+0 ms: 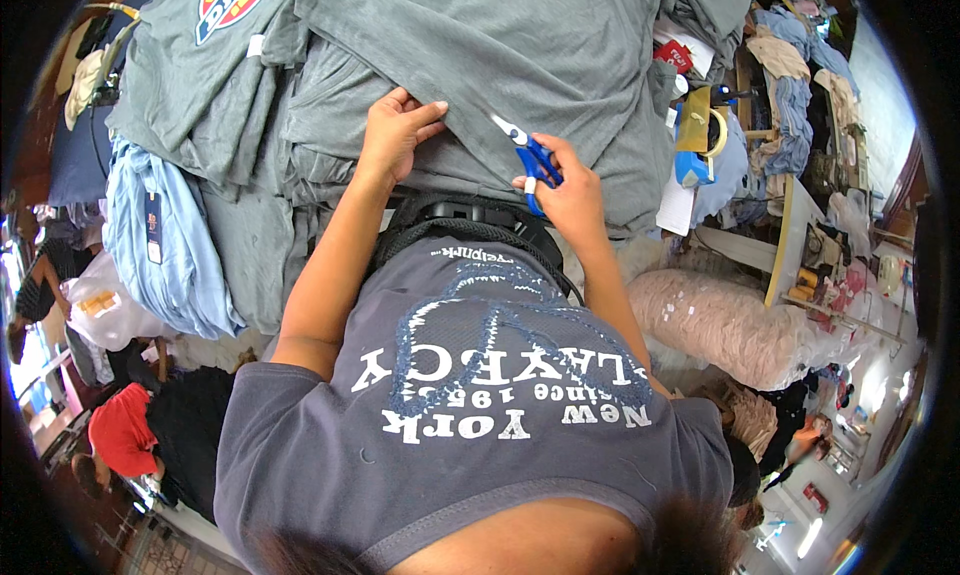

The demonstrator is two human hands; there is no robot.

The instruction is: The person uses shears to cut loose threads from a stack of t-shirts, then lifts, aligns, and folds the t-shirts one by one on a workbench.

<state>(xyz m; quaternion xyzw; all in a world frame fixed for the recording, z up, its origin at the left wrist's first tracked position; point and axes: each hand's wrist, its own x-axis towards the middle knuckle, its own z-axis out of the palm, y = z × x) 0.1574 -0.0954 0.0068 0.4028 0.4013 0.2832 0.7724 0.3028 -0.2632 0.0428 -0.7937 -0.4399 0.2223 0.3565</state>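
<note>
Grey T-shirts [480,50] lie heaped and creased in front of me, one bearing a printed oval emblem at the far left. My left hand [392,140] rests over the near part of the pile, its thumb and fingers pinched together. What lies between those fingertips, if anything, is too small to make out. In my right hand [575,200] is a pair of scissors [530,153] with blue handles. Their pale blades point far-left over the grey cloth, a short way right of my left fingertips.
Light blue garments [165,240] with a dark hang tag drape at the left. A tape dispenser [697,165] and a red packet [674,55] stand right of the pile. A big plastic-wrapped bundle [725,325] lies at the right. A person in red [122,430] is at the lower left.
</note>
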